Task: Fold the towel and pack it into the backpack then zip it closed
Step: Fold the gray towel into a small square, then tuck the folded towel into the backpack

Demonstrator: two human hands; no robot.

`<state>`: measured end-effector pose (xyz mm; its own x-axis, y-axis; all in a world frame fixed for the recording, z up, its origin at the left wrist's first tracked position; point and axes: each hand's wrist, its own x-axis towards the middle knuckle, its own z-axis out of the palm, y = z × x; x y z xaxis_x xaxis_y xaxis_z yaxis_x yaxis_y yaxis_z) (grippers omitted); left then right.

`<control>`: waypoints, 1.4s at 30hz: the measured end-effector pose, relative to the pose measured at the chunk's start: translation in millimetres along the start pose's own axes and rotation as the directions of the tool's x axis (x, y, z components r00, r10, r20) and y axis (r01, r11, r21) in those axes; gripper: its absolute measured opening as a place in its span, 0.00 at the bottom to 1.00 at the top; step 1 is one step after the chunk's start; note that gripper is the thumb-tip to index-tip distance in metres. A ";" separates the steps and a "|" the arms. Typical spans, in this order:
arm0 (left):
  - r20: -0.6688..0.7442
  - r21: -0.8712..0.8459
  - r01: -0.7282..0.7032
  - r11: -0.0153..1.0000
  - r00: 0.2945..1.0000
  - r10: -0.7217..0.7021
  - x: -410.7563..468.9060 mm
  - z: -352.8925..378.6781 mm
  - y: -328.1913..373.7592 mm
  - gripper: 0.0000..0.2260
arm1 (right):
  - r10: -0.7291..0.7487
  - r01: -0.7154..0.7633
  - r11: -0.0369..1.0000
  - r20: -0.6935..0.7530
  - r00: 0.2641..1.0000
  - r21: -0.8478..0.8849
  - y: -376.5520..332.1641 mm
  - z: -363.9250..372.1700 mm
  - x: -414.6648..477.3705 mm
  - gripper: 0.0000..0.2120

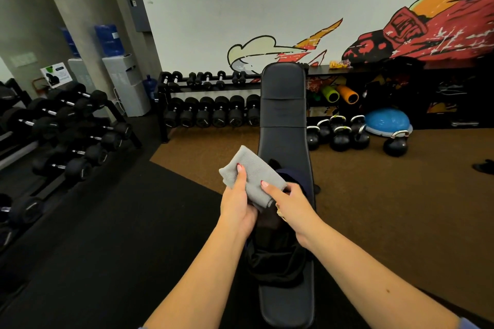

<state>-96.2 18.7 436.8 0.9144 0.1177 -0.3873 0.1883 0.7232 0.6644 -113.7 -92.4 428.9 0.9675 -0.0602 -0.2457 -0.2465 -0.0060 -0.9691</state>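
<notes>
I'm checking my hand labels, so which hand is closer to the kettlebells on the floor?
Right. The right hand holds the towel over the bench, on the side of the kettlebells. The left hand grips the towel's left edge, farther from them.

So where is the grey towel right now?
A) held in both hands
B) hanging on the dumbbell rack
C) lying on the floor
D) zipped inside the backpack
A: the folded grey towel is gripped by the left hand and the right hand, above the dark backpack lying on the bench.
</notes>
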 end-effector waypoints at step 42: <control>0.350 0.841 -0.360 0.404 0.931 0.101 261.1 11.7 17.5 0.12 | -0.289 0.442 0.642 0.336 0.897 -0.626 -23.2 -79.6 279.2 0.21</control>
<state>150.1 54.1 354.7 0.9960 -0.0554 -0.0694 0.0480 -0.3223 0.9454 157.6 -188.5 384.4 0.9578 0.2826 0.0529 0.2332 -0.6557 -0.7181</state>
